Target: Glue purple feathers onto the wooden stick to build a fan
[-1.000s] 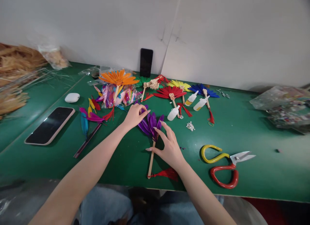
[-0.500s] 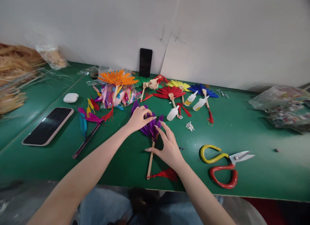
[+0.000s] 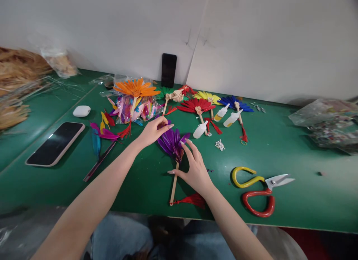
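- One green table (image 3: 279, 155) carries everything.
- Its purple feather fan (image 3: 171, 142) lies centre, stick pointing near.
- Fingers spread, the right hand (image 3: 197, 172) presses the fan's base, gripping nothing.
- Fingers closed, the left hand (image 3: 151, 131) seems to pinch its far-left feathers.

This is looking like a small craft workshop: a long green worktable (image 3: 293, 148) is running along a bare wall (image 3: 112, 28). Finished feather fans (image 3: 195, 106) and glue bottles (image 3: 231, 119) are lying in a row beyond the left hand (image 3: 152, 131) and right hand (image 3: 195, 170), scissors (image 3: 258, 191) are lying right of the right hand, and straw bundles (image 3: 16, 77) are sitting heaped far left of the left hand.
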Demonstrator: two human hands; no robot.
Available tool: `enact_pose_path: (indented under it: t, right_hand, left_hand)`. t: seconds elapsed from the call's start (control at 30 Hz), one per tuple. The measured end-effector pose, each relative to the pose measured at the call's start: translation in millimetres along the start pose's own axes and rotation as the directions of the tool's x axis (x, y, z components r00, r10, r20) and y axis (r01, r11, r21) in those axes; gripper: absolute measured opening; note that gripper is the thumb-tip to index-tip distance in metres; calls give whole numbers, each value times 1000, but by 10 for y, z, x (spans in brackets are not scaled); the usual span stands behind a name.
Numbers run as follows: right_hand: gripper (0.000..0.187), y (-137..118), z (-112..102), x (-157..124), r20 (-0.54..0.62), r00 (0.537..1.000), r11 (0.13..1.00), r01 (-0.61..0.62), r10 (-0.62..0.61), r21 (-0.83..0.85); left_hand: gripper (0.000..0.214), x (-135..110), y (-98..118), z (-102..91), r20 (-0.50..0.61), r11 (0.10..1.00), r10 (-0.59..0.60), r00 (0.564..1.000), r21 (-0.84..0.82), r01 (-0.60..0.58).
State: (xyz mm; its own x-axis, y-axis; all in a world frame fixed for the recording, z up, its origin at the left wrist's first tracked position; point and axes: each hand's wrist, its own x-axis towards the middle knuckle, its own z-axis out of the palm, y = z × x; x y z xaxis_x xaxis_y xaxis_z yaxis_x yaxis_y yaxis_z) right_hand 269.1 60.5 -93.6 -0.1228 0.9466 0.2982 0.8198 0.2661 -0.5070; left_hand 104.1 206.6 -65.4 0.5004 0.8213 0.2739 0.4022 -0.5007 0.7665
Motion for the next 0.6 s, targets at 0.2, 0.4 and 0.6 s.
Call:
enact_pose_path:
  t: [0.2,0.4,0.6]
  right_hand:
    - [81,3,-3,3,20,1000,1000,5,-5,16]
    - [81,-6,-35,14,43,999,999,-12,10,31]
    - [75,7,-26,15,34,999,1000,16,-16,5]
  left_hand:
    - [24,-26,-35,-48,-7,1000,-9,1000,-15,9]
    - [26,-66,57,79,26,999,-24,999,-32,25]
    - [26,-83,128,115,28,1000,-19,999,-16,20]
